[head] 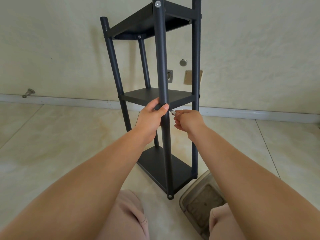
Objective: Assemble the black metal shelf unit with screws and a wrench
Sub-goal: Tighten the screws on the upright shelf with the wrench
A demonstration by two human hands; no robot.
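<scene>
The tall black metal shelf unit (pixel 155 97) stood on the pale tiled floor (pixel 52 135), close to the cream wall (pixel 60 49). The left hand (pixel 152 118) had its grip tight around the front black pole (pixel 161 66), right at the middle shelf board (pixel 147 96). The right hand (pixel 188 121) pinched a small silver wrench (pixel 172 111) just beside that pole. A good way would be small turns, holding the pole steady. A clear plastic box (pixel 200 203) lay near the unit's foot.
</scene>
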